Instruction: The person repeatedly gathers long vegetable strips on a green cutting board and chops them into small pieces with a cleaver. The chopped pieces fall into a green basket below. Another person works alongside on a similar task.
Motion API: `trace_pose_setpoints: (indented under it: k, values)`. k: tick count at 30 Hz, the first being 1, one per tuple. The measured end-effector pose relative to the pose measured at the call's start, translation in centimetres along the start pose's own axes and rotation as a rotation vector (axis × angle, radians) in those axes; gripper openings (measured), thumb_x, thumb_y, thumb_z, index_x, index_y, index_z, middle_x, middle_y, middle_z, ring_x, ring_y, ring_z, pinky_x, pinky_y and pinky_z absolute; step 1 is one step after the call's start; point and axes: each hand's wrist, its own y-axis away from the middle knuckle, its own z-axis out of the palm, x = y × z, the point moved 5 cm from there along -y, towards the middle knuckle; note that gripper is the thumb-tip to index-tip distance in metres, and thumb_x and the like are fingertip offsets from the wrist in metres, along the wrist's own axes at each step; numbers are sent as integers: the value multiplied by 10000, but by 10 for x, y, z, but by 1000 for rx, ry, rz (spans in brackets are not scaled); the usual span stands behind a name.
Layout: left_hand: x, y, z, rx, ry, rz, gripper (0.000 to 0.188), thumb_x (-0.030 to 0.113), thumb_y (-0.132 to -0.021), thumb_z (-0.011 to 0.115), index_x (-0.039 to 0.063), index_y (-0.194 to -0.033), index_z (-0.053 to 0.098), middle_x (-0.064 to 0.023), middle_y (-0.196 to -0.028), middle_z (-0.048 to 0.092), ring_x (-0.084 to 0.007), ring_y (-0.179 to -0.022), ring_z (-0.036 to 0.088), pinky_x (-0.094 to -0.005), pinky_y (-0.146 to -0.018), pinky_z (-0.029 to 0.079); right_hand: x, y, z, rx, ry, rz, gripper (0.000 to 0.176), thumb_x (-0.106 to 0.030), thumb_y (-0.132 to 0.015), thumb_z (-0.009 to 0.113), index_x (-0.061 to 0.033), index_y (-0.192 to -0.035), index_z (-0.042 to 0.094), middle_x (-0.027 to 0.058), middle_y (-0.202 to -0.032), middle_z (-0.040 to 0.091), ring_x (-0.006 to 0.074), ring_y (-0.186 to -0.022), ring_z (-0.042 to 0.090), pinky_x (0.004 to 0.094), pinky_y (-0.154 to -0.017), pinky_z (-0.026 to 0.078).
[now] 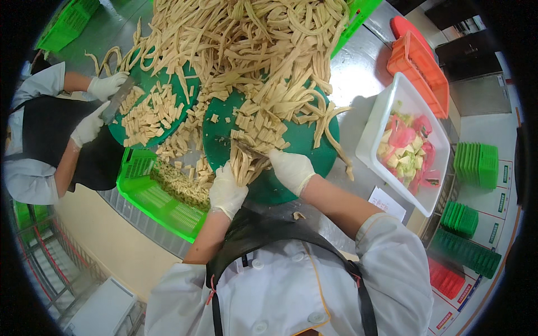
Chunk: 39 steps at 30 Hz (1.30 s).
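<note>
My left hand (227,191), in a white glove, grips a bundle of pale, limp strips (242,168), perhaps a vegetable or tofu skin, at the near left of a round green cutting board (269,187). In my gloved right hand (291,171) is a knife (252,150), its blade lying across the strips. Short cut pieces (262,130) lie just beyond the blade. A large heap of long strips (252,46) covers the far part of the board and the table behind it.
At the left, a co-worker's gloved hands (88,128) hold a cleaver (117,101) over another green board (147,80). A green basket (168,218) with small cut pieces sits near left. A white tub (370,138) with pale chunks and pink plastic stands right, beside an orange crate (437,90).
</note>
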Motion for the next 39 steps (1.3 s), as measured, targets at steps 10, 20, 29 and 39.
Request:
trace_pose_setpoints:
  k: [10,20,29,39]
  values:
    - [0,2,-3,-8,58,-50,952,222,-810,854,52,-1630,402,-260,-1438,579,-474,-1269,671,-546,-1039,587,4,16,-51,146,-116,59,235,-296,-1119,613,-64,-1086,604,214,-878,744,461,-810,736,578,-712,580]
    - [2,1,1,10,33,-19,792,186,-836,845,25,-1525,488,-252,-1416,590,-482,-1252,669,-560,-1018,586,-19,13,6,-78,9,-15,105,-124,-1025,591,-47,-1075,641,199,-889,776,417,-823,785,529,-704,618]
    - [33,-38,-7,4,85,41,541,218,-922,752,25,-1385,550,-269,-1384,612,-494,-1246,671,-550,-1049,573,27,-25,-20,76,38,-60,224,-311,-1093,632,-91,-1056,653,179,-852,753,426,-789,761,546,-708,609]
    - [53,-39,-13,204,-117,100,1398,502,-696,1025,-78,-1716,265,-220,-1462,602,-433,-1338,573,-560,-1164,402,7,15,-82,191,-51,-22,122,-177,-1073,589,-57,-1055,603,179,-892,756,420,-840,764,522,-704,604]
